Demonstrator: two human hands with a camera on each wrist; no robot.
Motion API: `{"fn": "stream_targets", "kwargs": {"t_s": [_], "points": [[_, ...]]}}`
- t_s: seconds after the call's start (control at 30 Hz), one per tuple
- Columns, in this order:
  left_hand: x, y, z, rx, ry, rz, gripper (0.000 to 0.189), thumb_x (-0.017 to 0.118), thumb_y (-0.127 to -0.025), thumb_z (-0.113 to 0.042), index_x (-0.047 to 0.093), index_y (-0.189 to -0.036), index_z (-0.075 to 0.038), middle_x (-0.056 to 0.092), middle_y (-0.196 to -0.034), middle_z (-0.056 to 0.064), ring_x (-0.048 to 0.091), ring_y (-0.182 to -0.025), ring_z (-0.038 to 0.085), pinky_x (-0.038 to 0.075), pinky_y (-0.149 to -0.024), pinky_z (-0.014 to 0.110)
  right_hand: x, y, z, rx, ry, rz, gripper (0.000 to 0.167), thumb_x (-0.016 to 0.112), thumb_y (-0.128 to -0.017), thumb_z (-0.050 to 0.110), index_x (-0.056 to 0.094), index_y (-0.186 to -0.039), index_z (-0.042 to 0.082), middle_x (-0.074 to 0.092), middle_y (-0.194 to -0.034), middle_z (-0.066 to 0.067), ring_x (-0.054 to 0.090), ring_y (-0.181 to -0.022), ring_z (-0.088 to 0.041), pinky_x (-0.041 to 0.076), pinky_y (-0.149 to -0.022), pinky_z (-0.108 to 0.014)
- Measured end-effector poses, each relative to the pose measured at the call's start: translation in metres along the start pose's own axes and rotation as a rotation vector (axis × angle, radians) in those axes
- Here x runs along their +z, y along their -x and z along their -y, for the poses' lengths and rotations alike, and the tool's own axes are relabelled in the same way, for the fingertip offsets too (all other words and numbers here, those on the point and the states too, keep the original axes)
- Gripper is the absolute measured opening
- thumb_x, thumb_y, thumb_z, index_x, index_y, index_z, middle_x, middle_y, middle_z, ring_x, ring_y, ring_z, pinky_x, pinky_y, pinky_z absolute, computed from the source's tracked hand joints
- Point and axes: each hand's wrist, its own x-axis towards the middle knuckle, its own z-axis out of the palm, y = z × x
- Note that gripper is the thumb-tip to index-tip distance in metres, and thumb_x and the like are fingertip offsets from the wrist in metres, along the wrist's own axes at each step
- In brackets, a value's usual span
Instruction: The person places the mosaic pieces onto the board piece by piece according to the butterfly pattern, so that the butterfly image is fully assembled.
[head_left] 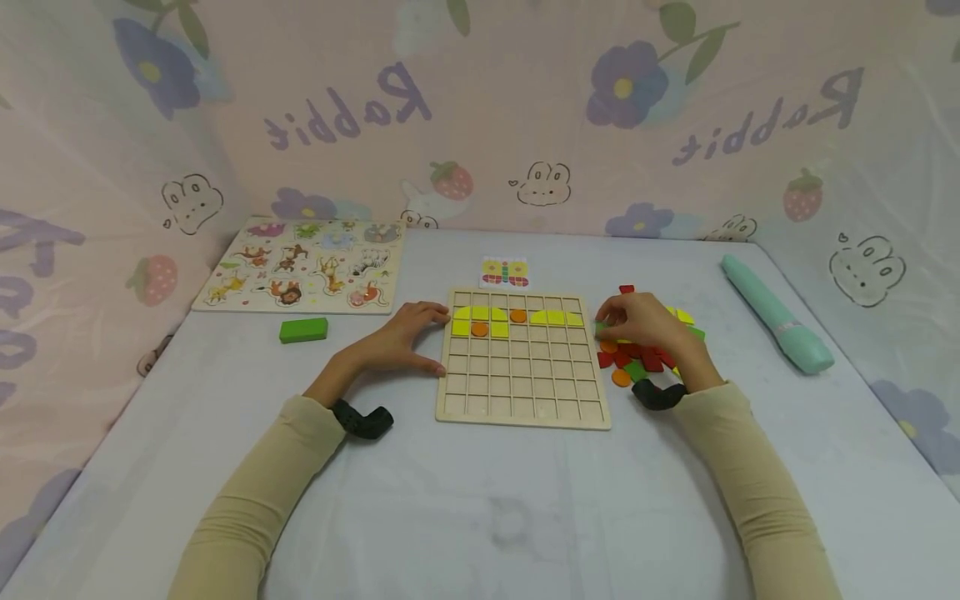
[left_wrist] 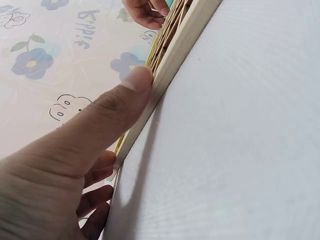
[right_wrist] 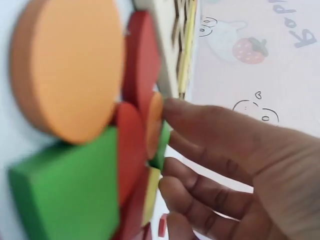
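Note:
A square wooden grid board (head_left: pixel 522 388) lies flat on the table, with yellow pieces (head_left: pixel 480 313) and two orange discs (head_left: pixel 517 317) in its upper rows. My left hand (head_left: pixel 397 340) rests at the board's left edge, thumb and fingers spread; the left wrist view has the thumb (left_wrist: pixel 117 105) against the side of the frame. Right of the board, my right hand (head_left: pixel 647 321) is over a pile of coloured pieces (head_left: pixel 637 358). Its thumb and fingertips pinch a green piece (right_wrist: pixel 163 145) beside a small orange disc (right_wrist: pixel 154 125).
Behind the board lies a small pattern card (head_left: pixel 505 272). An animal puzzle board (head_left: pixel 307 265) is at the back left, with a green block (head_left: pixel 303 330) in front of it. A mint-coloured, wand-shaped object (head_left: pixel 776 315) lies at the far right. Printed curtains (head_left: pixel 480 125) stand behind.

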Motion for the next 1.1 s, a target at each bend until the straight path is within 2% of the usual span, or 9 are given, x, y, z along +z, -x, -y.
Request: {"fn": "stream_targets", "kwargs": {"t_s": [0.17,0.43,0.57,0.67,0.9,1.1], "points": [[0.001,-0.001,0.001,0.007,-0.005,-0.002,0.082,0.080,-0.069,-0.045,0.045,-0.133,-0.007,0.034,-0.144,0.007,0.024,-0.134,0.025,0.020,-0.111,0.044,0.005,-0.002,-0.002,-0.010,0.011,-0.002,0.023,0.073,-0.081,0.018,0.067,-0.099,0.004,0.064,-0.087,-0.007,0.056,-0.081,-0.023,0.048,-0.076,-0.041],[0.001,-0.002,0.000,0.030,-0.007,-0.009,0.082,0.080,-0.069,-0.043,0.046,-0.132,-0.004,0.035,-0.143,0.009,0.024,-0.134,0.027,0.020,-0.110,0.046,0.002,-0.001,-0.005,0.014,-0.004,0.017,0.033,0.072,-0.081,0.013,0.063,-0.111,0.001,0.062,-0.102,-0.016,0.056,-0.084,-0.025,0.048,-0.078,-0.042],[0.001,-0.002,0.000,0.030,-0.008,-0.011,0.082,0.080,-0.069,-0.043,0.046,-0.132,-0.004,0.035,-0.143,0.009,0.025,-0.133,0.027,0.020,-0.110,0.046,0.001,-0.001,-0.008,0.033,-0.012,0.020,0.032,0.071,-0.082,0.012,0.064,-0.110,0.000,0.063,-0.097,-0.012,0.054,-0.085,-0.025,0.047,-0.079,-0.041],[0.000,-0.001,0.000,0.021,-0.009,-0.010,0.082,0.080,-0.069,-0.044,0.046,-0.133,-0.005,0.034,-0.144,0.008,0.025,-0.133,0.026,0.021,-0.110,0.045,0.000,-0.002,-0.005,0.023,0.000,-0.006,0.030,0.071,-0.081,0.014,0.065,-0.107,0.001,0.063,-0.093,-0.010,0.053,-0.084,-0.024,0.046,-0.078,-0.039],[0.000,0.000,0.000,0.006,-0.003,-0.005,0.082,0.080,-0.069,-0.044,0.045,-0.133,-0.005,0.034,-0.144,0.008,0.024,-0.134,0.027,0.020,-0.110,0.045,0.006,-0.013,0.023,-0.096,-0.050,-0.089,0.029,0.075,-0.079,0.019,0.068,-0.101,0.002,0.063,-0.084,-0.008,0.052,-0.070,-0.020,0.043,-0.061,-0.031],[0.001,0.000,0.000,-0.001,-0.003,-0.003,0.081,0.079,-0.070,-0.044,0.045,-0.133,-0.006,0.034,-0.144,0.008,0.023,-0.134,0.026,0.020,-0.110,0.045,0.020,-0.025,0.054,-0.167,-0.111,-0.069,0.027,0.076,-0.077,0.018,0.069,-0.100,0.004,0.064,-0.085,-0.006,0.054,-0.074,-0.019,0.045,-0.067,-0.031]]}}
